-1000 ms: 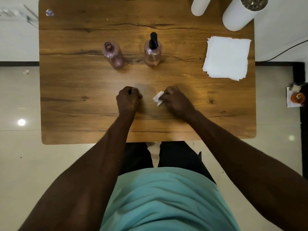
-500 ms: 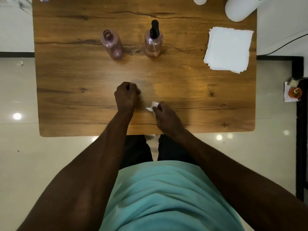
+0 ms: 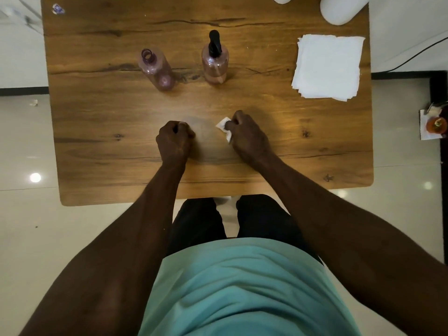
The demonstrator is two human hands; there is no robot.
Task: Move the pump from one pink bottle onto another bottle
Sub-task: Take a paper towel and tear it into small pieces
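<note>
Two pink bottles stand side by side at the back of the wooden table. The left pink bottle has an open neck and no pump. The right pink bottle carries the black pump. My left hand rests as a closed fist on the table, well in front of the bottles, with nothing visible in it. My right hand is closed on a small crumpled white tissue pressed to the tabletop, in front of the pump bottle.
A stack of white napkins lies at the back right. Two white cylinders stand at the table's far right edge. A small orange-topped item sits on the floor beyond the right edge.
My right hand, with the tissue, slid back toward me and then forward and right again across the tabletop. The left fist and both bottles stayed where they were.
</note>
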